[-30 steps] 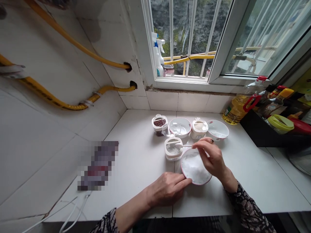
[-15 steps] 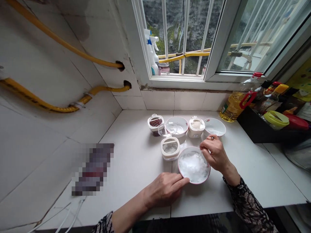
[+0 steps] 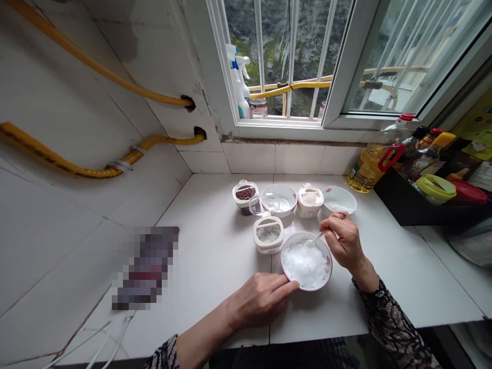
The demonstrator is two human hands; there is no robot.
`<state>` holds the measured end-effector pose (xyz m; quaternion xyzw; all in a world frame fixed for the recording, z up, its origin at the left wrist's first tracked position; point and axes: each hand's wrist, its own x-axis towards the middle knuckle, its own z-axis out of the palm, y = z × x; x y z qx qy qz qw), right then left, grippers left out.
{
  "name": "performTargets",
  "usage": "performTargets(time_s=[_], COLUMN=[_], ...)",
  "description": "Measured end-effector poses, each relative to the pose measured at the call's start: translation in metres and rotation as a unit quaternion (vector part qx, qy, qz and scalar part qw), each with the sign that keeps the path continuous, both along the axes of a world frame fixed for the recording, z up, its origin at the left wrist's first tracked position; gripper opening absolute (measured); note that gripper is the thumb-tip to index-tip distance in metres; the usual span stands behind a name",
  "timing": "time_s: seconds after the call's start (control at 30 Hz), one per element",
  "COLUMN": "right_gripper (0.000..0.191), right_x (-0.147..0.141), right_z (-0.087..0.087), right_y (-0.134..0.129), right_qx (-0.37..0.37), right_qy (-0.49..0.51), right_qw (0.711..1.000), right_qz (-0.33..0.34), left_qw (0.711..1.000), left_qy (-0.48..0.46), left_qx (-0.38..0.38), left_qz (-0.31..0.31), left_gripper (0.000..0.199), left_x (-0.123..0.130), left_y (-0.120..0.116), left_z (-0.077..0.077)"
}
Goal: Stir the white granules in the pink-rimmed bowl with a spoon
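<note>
A round white bowl (image 3: 285,278) with a pink rim stands near the counter's front, filled with a white, powdery or crushed substance (image 3: 305,264). My left hand (image 3: 265,297) is closed on the bowl's near left rim, thumb side at the edge. Pinched in my right hand (image 3: 342,238) is a white spoon (image 3: 317,237), tilted, its tip in the white stuff at the bowl's far side. Just behind and left of the bowl sits a small clear container (image 3: 268,234) with its lid flipped up and something pale inside.
Farther back stand a container of dark red beans (image 3: 246,195), a white bowl (image 3: 282,207), a container of pale contents (image 3: 309,201) and another white bowl (image 3: 339,199). An oil bottle (image 3: 365,169) and a black condiment rack (image 3: 407,202) are at right. A pixelated dark object (image 3: 148,269) lies left.
My right hand has shifted slightly right and up, and more of the spoon shows above the white substance. My left hand keeps its hold on the bowl.
</note>
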<state>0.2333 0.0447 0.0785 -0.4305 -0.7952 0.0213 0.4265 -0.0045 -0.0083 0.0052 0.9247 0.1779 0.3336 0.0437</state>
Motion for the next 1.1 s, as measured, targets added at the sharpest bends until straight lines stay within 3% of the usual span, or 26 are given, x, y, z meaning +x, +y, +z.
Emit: performTargets(time_s=[0.23, 0.43, 0.6, 0.83, 1.0, 1.1], right_gripper=[0.021, 0.021, 0.019, 0.020, 0.022, 0.023], right_x=[-0.004, -0.001, 0.000, -0.003, -0.011, -0.012], right_z=[-0.007, -0.007, -0.007, -0.009, -0.012, -0.014], right_y=[0.002, 0.003, 0.004, 0.004, 0.003, 0.002], right_qx=[-0.034, -0.151, -0.221, -0.193, -0.136, -0.141], right_qy=[-0.012, 0.101, 0.170, 0.130, 0.021, 0.021], right_qw=[0.999, 0.983, 0.959, 0.972, 0.990, 0.989], right_qz=[0.039, -0.038, -0.043, -0.044, 0.025, 0.034], left_qw=[1.000, 1.000, 1.000, 1.000, 1.000, 1.000], left_qy=[-0.006, -0.008, -0.014, -0.015, -0.011, -0.010], left_qx=[0.013, 0.011, 0.010, 0.013, 0.014, 0.013], left_qz=[0.001, 0.001, -0.003, -0.004, 0.000, -0.003], left_gripper=[0.037, 0.038, 0.036, 0.035, 0.036, 0.035], left_x=[0.001, 0.001, 0.001, 0.001, 0.001, 0.001], left_y=[0.000, 0.000, 0.001, 0.001, 0.000, 0.000], left_z=[0.001, 0.003, 0.002, 0.002, 0.003, 0.003])
